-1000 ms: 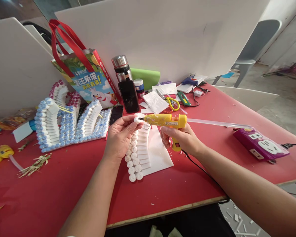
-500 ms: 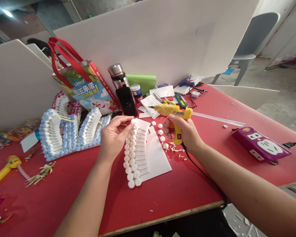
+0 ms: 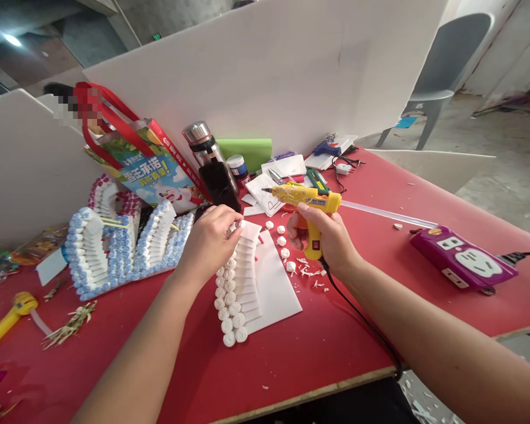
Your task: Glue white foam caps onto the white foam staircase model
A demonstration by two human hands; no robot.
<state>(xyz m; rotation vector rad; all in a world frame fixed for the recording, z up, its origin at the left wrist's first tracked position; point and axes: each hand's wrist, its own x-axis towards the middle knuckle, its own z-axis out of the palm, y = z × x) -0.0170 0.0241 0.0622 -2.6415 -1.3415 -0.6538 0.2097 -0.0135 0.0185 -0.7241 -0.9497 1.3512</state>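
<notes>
My right hand (image 3: 331, 235) is wrapped round the handle of a yellow hot glue gun (image 3: 309, 198), its nozzle pointing left and a clear glue stick (image 3: 380, 212) sticking out behind. My left hand (image 3: 212, 238) pinches a small white rosette at the top end of a curved white piece (image 3: 247, 277). The fingers mostly cover that rosette. Two columns of white rosettes (image 3: 234, 308) line the piece's left edge, beside a fan of narrow white steps. Under it lies a white sheet (image 3: 278, 294). Several loose white rosettes (image 3: 281, 241) sit in a line between the piece and the glue gun.
White scraps (image 3: 309, 271) litter the red table (image 3: 335, 341). A purple power strip (image 3: 463, 259) is at right. Blue-and-white models (image 3: 123, 253), a shopping bag (image 3: 154, 171), a steel flask (image 3: 203, 147) and a phone (image 3: 221, 184) stand at back left. Another yellow glue gun (image 3: 13, 312) lies far left.
My left hand has turned and closed in over the top of the white piece, hiding the upper rosettes. The glue gun stays in my right hand, nearly unmoved. The whole view has shifted slightly.
</notes>
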